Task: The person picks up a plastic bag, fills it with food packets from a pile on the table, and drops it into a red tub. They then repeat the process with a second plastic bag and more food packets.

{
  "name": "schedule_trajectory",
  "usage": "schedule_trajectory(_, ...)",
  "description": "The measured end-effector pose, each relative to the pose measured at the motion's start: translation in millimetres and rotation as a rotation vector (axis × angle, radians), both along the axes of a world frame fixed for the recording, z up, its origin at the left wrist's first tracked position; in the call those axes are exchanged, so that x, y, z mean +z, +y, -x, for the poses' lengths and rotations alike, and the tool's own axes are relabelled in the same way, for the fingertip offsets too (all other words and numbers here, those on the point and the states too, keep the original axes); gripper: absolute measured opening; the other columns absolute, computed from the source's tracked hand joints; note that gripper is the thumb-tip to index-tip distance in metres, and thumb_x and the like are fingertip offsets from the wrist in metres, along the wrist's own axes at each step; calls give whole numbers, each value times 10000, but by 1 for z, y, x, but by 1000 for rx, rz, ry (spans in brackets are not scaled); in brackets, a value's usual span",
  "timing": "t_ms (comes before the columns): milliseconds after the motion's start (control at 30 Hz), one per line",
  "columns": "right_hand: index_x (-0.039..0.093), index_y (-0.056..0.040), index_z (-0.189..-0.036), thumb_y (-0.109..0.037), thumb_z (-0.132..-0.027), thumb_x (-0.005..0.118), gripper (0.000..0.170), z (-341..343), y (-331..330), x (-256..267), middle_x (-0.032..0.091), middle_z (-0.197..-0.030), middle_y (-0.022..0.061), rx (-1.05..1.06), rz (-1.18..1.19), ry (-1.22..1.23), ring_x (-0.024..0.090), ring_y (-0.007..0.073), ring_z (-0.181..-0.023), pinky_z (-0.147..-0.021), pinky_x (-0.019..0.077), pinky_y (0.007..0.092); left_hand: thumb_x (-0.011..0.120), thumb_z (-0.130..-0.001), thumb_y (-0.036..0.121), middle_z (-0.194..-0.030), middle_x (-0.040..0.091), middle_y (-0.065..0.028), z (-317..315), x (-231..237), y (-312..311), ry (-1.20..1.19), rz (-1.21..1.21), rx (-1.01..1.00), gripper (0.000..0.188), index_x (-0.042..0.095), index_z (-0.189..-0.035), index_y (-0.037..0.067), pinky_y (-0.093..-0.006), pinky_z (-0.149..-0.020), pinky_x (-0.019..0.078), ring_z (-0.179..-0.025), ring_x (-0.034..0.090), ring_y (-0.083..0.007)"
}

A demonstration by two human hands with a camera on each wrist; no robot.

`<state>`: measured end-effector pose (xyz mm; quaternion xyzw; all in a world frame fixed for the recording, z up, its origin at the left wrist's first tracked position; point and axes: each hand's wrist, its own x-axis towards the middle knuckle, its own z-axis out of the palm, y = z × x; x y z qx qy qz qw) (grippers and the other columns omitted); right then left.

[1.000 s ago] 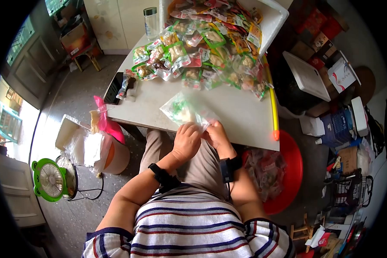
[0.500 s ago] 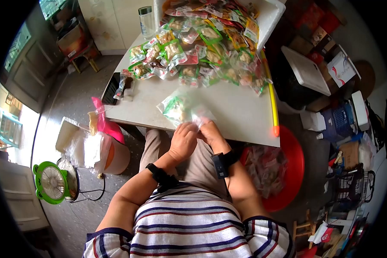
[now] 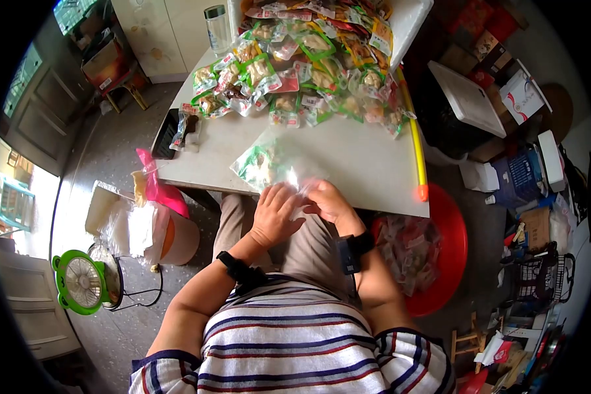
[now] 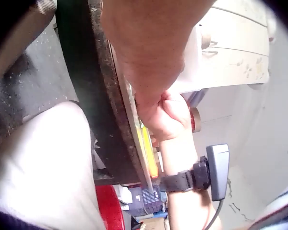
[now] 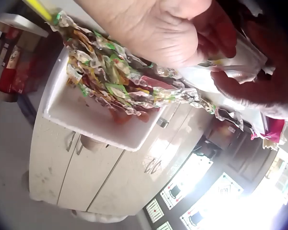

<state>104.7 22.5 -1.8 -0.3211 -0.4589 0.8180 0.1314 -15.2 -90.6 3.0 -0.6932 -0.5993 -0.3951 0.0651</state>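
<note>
A clear plastic bag [image 3: 285,157] with green-and-white food packets inside lies at the table's near edge, its mouth towards the person. My left hand [image 3: 274,213] is at the near left side of the bag's mouth, fingers over the film and thumb apart below. My right hand [image 3: 331,202] pinches the film at the mouth's right side. In the right wrist view, the bag's crumpled film [image 5: 245,64] shows between the thumb and fingers of the left hand [image 5: 264,91]. Beyond the bag lies a heap of sealed food packets [image 3: 302,75]; the left wrist view hides the bag.
A white foam box [image 3: 410,33] tips packets onto the table [image 3: 374,171]. A glass bottle [image 3: 217,29], a dark phone-like slab [image 3: 166,134] and a yellow stick [image 3: 414,151] lie around the edges. At the right stands a red basin [image 3: 450,253] with packets; a green fan [image 3: 82,282] is at left.
The left hand's fingers have spread, its thumb moving away from them. The right hand has shifted slightly right. The bag has moved a little left, its mouth seen wider between the hands.
</note>
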Motion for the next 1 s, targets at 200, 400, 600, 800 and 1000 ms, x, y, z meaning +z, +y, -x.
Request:
schedule_trajectory(200,480,-12,-955,-96,-765,520,211,-31,-3,4,537,-849,51,-158,-427,-192,534,142,-723,-609,451,254,533,-657,133,-1078,478,-99,13,-19,8,256,57,60,290,524,-940,72,-449,-900,273,-1060,406,-292)
schedule_trajectory(400,423,-64,-1085,-99,-546,668,594,-33,-22,53,406,-1121,153,-139,-1863,-290,385,333,-1046,-827,309,437,510,-634,31,-945,522,-160,22,40,5,125,80,-280,231,522,-861,-9,-407,-811,385,-917,493,-330)
schedule_trajectory(600,488,-64,-689,-109,-647,538,79,-32,-44,104,509,-714,59,19,-1768,-161,506,232,-756,-646,389,380,511,-549,-100,-945,529,-170,12,96,-17,-212,231,-428,354,515,-896,-24,-352,-763,430,-891,520,-330)
schedule_trajectory(800,482,-39,-672,-94,-683,516,65,-78,-50,136,497,-651,99,122,-1547,-173,512,281,-657,-577,405,358,502,-667,-89,-964,532,-158,0,116,-27,-445,403,-581,293,501,-953,-24,-315,-775,416,-918,527,-280)
schedule_trajectory(1000,476,-30,-719,-176,-774,499,158,-192,-33,120,452,-616,110,130,-1207,-346,456,233,-582,-537,362,337,495,-795,74,-917,557,-69,13,48,-32,-755,799,-568,187,520,-972,18,-258,-754,396,-879,508,-162)
